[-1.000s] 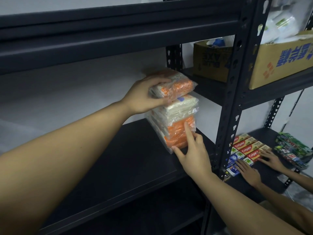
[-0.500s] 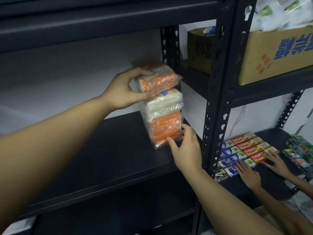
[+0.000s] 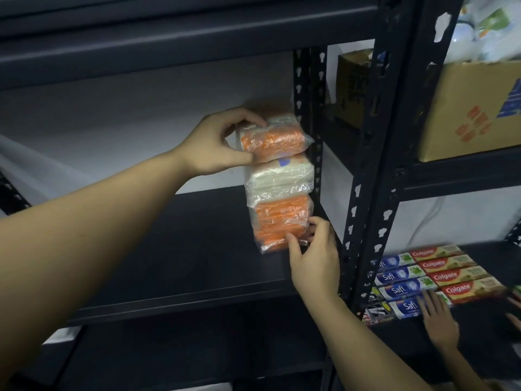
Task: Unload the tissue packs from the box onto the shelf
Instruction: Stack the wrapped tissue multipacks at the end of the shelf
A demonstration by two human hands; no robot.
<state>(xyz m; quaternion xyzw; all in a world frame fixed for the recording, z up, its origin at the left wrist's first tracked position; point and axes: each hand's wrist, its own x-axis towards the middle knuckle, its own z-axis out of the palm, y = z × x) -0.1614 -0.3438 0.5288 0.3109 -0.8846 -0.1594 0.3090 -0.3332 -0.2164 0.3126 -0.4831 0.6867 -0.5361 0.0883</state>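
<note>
A stack of tissue packs (image 3: pixel 279 190) in crinkled clear film, orange, white, orange, stands on the dark metal shelf (image 3: pixel 174 266) just beside its perforated upright post (image 3: pixel 308 136). The left hand (image 3: pixel 217 145) pinches the top orange pack's near end between thumb and fingers; the right hand (image 3: pixel 315 258) has its fingertips curled against the bottom pack's lower corner, which they partly hide.

You have a single view, from the camera on your head, facing forward and slightly down into the dark metal shelf (image 3: pixel 174 249) at arm's reach. It sits close enough that both forearms run in from the bottom and left edges. The wide lens also takes in the neighbouring rack's upright (image 3: pixel 375 170) on your right.
</note>
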